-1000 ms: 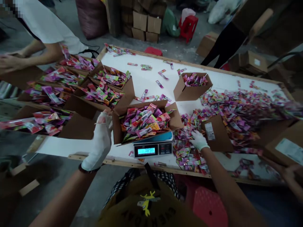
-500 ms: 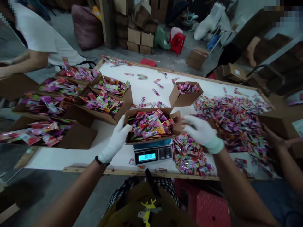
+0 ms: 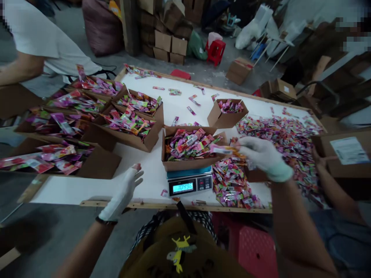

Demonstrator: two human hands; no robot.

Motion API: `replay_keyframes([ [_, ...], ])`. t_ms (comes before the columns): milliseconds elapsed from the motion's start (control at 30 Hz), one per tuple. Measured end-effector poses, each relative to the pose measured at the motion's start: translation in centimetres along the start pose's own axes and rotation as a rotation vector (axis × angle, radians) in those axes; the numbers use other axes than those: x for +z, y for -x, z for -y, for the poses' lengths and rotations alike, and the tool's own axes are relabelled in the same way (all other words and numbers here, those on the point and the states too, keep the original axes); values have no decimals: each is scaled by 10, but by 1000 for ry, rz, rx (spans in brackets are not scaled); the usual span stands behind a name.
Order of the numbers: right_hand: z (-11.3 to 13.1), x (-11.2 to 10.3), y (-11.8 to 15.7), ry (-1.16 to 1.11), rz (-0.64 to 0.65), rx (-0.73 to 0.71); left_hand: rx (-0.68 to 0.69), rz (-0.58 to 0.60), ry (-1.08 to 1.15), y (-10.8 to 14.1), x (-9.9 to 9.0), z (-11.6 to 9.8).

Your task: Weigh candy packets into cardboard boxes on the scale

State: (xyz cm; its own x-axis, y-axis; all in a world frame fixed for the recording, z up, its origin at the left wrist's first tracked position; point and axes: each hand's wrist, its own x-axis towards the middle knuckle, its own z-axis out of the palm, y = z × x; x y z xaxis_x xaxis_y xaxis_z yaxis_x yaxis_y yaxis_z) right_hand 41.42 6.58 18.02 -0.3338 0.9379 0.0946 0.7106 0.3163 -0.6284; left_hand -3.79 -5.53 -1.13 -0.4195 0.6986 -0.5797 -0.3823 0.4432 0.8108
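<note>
A cardboard box of small candy packets (image 3: 189, 144) rests on a digital scale (image 3: 189, 186), whose lit display seems to read 1049.6. My right hand (image 3: 257, 154), in a white glove, pinches a few packets (image 3: 227, 150) by the box's right edge, above a heap of loose packets (image 3: 236, 185). My left hand (image 3: 124, 191), gloved too, hovers over the white table (image 3: 87, 191) left of the scale, fingers apart and holding nothing. Behind the scale stands a smaller filled box (image 3: 228, 114).
Several filled boxes (image 3: 130, 123) crowd the table's left side. A large packet pile (image 3: 284, 150) covers the right. One person in a white shirt (image 3: 46, 46) is at the left; another person's hands hold a labelled box (image 3: 348, 154) at the right edge.
My left hand has let go of the box and moved left and down. My right hand has shifted right and now holds packets. The scale's display has changed.
</note>
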Motion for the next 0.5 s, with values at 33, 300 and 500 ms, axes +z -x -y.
replay_keyframes([
  [33, -11, -16, 15, 15, -58, 50, -43, -29, 6, 1, -13, 7],
  [300, -11, -21, 40, 318, -219, -75, -180, -143, -61, 14, -52, 45],
  [500, 53, 92, -40, 286, 86, -149, -76, 61, -69, 33, -21, 45],
])
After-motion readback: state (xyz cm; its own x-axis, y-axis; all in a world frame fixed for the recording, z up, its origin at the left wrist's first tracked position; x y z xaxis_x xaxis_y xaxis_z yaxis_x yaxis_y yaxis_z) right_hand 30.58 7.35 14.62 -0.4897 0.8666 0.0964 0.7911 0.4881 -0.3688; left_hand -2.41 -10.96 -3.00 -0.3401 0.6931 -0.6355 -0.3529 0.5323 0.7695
